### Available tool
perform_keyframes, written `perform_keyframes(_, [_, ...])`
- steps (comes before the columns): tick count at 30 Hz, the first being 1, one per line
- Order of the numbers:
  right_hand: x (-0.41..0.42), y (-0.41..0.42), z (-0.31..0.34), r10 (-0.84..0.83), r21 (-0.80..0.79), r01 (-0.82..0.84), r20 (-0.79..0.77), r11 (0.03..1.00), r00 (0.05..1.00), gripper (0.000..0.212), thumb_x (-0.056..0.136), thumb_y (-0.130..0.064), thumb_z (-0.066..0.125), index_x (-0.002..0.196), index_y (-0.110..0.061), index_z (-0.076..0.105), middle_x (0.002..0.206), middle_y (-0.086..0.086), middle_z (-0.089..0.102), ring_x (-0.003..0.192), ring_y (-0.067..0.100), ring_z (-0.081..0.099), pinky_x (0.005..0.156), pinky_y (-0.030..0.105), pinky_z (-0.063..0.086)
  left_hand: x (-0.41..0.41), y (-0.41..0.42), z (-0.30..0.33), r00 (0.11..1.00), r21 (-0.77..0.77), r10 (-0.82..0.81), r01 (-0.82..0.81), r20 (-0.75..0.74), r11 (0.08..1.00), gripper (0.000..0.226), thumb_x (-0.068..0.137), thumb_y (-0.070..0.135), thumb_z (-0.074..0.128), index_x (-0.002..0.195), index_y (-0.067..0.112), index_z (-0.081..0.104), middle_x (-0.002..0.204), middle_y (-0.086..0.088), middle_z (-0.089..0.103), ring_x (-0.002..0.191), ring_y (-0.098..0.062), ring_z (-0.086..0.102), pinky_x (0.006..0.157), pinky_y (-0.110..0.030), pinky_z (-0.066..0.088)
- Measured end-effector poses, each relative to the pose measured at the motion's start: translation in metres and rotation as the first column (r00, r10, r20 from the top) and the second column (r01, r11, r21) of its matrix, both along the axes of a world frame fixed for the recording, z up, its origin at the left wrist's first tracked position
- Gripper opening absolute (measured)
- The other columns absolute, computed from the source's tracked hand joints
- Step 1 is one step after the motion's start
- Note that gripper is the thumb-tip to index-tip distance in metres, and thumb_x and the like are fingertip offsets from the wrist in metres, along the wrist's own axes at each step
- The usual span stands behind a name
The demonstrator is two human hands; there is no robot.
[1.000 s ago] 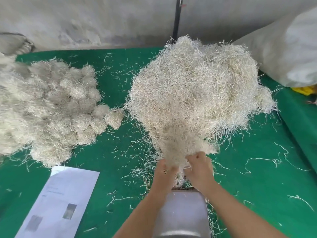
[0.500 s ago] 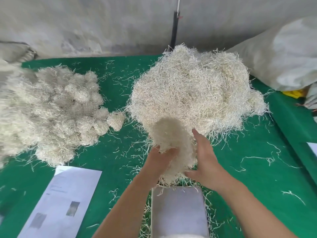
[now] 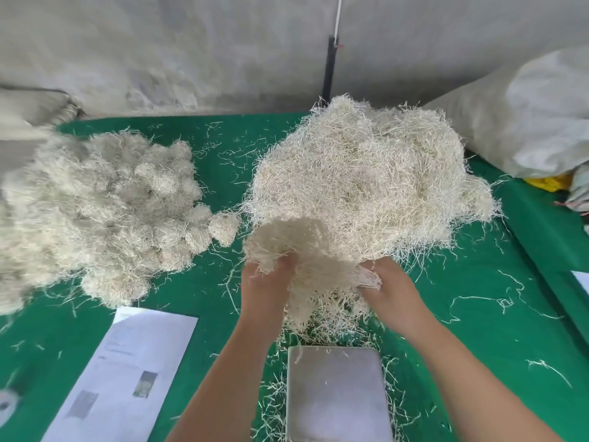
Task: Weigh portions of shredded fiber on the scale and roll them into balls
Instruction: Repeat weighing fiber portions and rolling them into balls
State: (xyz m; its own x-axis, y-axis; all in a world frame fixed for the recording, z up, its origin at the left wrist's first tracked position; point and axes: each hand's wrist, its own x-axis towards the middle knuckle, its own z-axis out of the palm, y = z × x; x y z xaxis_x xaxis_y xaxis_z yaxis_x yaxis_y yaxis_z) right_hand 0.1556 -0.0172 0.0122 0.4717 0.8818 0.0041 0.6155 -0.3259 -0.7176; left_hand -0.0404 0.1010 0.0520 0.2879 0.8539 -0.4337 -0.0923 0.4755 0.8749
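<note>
A big loose heap of pale shredded fiber (image 3: 366, 186) lies on the green table. In front of it, above the table, I hold a pulled-off fiber portion (image 3: 306, 263) between both hands. My left hand (image 3: 263, 282) grips its left side, my right hand (image 3: 387, 283) grips its right side, and strands hang down between them. The metal scale pan (image 3: 338, 393) sits bare just below my hands, near the front edge. A pile of rolled fiber balls (image 3: 105, 212) fills the table's left part.
A printed paper sheet (image 3: 127, 371) lies at the front left. A large white sack (image 3: 529, 116) leans at the back right, a grey wall runs behind. Loose strands litter the green table cover (image 3: 478, 314).
Both hands have lifted the fiber portion away from the heap and spread apart, stretching it sideways. The view has tilted, showing more of the scale pan.
</note>
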Motion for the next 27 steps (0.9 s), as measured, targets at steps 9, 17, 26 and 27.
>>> perform_keyframes(9, [0.016, 0.009, -0.007, 0.102, -0.448, 0.056, 0.320, 0.892, 0.942, 0.031, 0.100, -0.034, 0.060, 0.130, -0.023, 0.063, 0.094, -0.006, 0.047, 0.074, 0.010, 0.056, 0.073, 0.035, 0.060, 0.003, 0.004, 0.002, 0.941, -0.246, 0.033, 0.055, 0.337, 0.968, 0.053, 0.073, 0.032, 0.067, 0.121, 0.012, 0.067, 0.115, -0.018, 0.064, 0.109, -0.037, 0.068, 0.102, -0.054, 0.051])
perform_keyframes(17, [-0.050, 0.034, 0.069, 0.038, 0.030, -0.027, -0.921, 0.999, 0.387, 0.020, 0.103, -0.035, 0.056, 0.106, -0.029, 0.075, 0.107, 0.005, 0.077, 0.103, 0.022, 0.075, 0.091, 0.041, 0.059, 0.023, -0.012, -0.001, 0.942, -0.206, -0.289, 0.321, 0.173, 0.924, 0.056, 0.105, 0.059, 0.035, 0.119, 0.016, 0.068, 0.111, -0.008, 0.078, 0.103, -0.020, 0.074, 0.093, -0.038, 0.054])
perform_keyframes(26, [-0.077, 0.017, 0.049, -0.200, 0.032, 0.298, -0.672, 0.954, 0.713, 0.011, 0.099, -0.013, 0.064, 0.092, -0.018, 0.070, 0.086, 0.007, 0.075, 0.084, 0.021, 0.074, 0.076, 0.040, 0.064, 0.025, -0.053, -0.013, 0.953, -0.334, -0.200, 0.269, 0.227, 0.903, 0.051, 0.102, 0.048, 0.046, 0.114, 0.006, 0.072, 0.101, -0.010, 0.071, 0.099, -0.025, 0.067, 0.094, -0.044, 0.056])
perform_keyframes(27, [-0.076, 0.011, 0.043, -0.206, 0.053, 0.308, -0.637, 0.950, 0.743, 0.008, 0.097, -0.013, 0.064, 0.093, -0.017, 0.069, 0.084, 0.005, 0.075, 0.080, 0.019, 0.073, 0.069, 0.034, 0.062, 0.020, -0.059, -0.016, 0.947, -0.358, -0.188, 0.275, 0.259, 0.892, 0.057, 0.096, 0.057, 0.050, 0.122, 0.010, 0.072, 0.111, -0.008, 0.074, 0.104, -0.023, 0.071, 0.093, -0.045, 0.057])
